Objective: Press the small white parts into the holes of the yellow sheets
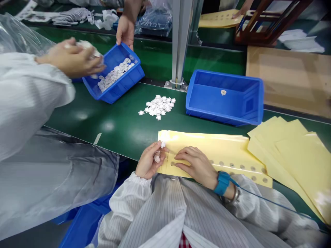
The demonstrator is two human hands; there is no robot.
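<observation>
Head camera showed the left hand [151, 161] at lower centre, curled around small white ring-shaped discs [157, 157] and touching the left end of the pale yellow perforated paper sheet [219, 151]. The right hand [197, 165] lay spread flat just beside it on that sheet, whose long axis ran rightward across the frame.

We are viewing a green belt [124, 127] that is running across the bench. On it, a tilted blue bin [117, 93] is holding white discs [115, 73], and a co-worker's hand [126, 31] is gripping its far rim. To the right, a level blue bin [219, 115] is holding a single disc [223, 92]. Between them, a loose heap of discs [158, 106] is lying just before a metal post [181, 38]. At far right, plain yellow sheets [297, 148] are fanning out, while a cardboard sheet [289, 75] and a wooden frame [269, 24] are lying beyond.
</observation>
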